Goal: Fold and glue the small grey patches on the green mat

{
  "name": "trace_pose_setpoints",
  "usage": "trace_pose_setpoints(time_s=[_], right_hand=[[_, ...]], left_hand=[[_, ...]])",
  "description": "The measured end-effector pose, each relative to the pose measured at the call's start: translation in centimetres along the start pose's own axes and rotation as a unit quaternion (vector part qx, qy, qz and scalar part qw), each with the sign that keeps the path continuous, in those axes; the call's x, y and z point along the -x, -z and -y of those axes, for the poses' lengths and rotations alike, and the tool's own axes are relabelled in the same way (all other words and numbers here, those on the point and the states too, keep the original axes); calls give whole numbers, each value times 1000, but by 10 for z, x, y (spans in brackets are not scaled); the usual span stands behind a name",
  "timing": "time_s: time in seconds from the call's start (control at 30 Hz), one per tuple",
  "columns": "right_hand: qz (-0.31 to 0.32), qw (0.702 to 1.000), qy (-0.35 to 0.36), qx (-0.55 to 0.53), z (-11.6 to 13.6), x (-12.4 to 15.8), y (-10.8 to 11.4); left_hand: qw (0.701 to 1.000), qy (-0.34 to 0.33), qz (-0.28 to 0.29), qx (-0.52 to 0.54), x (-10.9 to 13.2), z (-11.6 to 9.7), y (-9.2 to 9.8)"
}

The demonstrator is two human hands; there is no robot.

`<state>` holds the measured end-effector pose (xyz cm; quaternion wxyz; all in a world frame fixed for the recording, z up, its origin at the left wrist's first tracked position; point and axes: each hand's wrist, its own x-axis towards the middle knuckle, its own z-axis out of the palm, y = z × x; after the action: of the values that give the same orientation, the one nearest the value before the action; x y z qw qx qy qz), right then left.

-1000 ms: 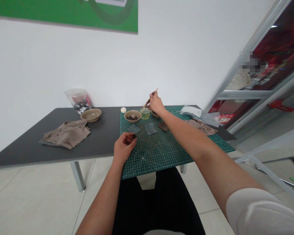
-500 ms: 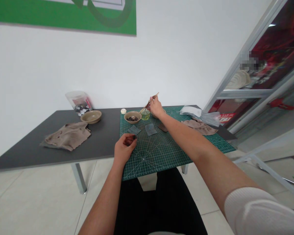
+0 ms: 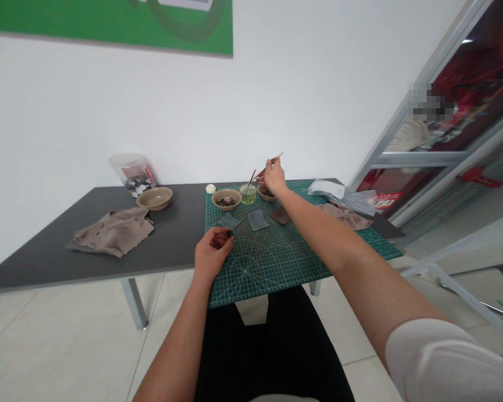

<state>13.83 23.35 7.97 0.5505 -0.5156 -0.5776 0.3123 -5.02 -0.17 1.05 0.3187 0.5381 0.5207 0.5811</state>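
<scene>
My right hand (image 3: 271,176) reaches to the far side of the green cutting mat (image 3: 276,251) and pinches a thin wooden stick, held above a small brown bowl (image 3: 265,194). Beside it stand a small glass of yellow-green liquid (image 3: 248,194) and a tan bowl with dark pieces (image 3: 227,199). At the mat's left edge my left hand (image 3: 212,254) is closed on a small dark piece. Two grey-blue patches (image 3: 257,219) and a brown patch (image 3: 280,215) lie on the mat between my hands.
On the dark table (image 3: 46,257) lie a crumpled tan cloth (image 3: 111,231), an empty tan bowl (image 3: 154,196), a tipped clear jar (image 3: 132,172) and a white cap (image 3: 210,188). Another tan cloth (image 3: 343,215) and a plastic bag (image 3: 339,192) sit at right. A metal frame (image 3: 406,162) stands beyond.
My right hand has shifted right, carrying the stick from over the glass to above the small brown bowl. My left hand has stayed in place.
</scene>
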Motion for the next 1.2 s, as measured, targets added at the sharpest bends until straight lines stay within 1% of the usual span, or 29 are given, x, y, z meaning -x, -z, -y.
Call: trace_pose_setpoints(time_s=[0.23,0.43,0.53,0.7,0.8,0.87,0.93,1.1,1.2], right_hand=[[-14,998,46,27,9,4,2],[24,994,57,85,12,5,3],[30,989,71,122,16,5,3],[39,965,115,234,29,4,1],[67,945,126,295,31,5,-4],[93,933,118,327,27,7,-7],[109,930,96,337,21,9,-9],[110,953,2,283,8,12,-11],[126,957,-62,254,7,16,-7]], left_hand=[[1000,-8,-5,-9,0,1,0],[1000,-12,-4,-12,0,2,0],[1000,-7,-3,-8,0,1,-1],[1000,-2,-3,5,0,2,-1],[1000,-6,-7,2,0,3,-1],[1000,-7,-7,-3,-1,2,-1],[1000,-7,-4,-5,-1,2,-1],[1000,-9,-2,-7,-1,2,-1],[1000,-15,-5,-15,-1,1,-1]])
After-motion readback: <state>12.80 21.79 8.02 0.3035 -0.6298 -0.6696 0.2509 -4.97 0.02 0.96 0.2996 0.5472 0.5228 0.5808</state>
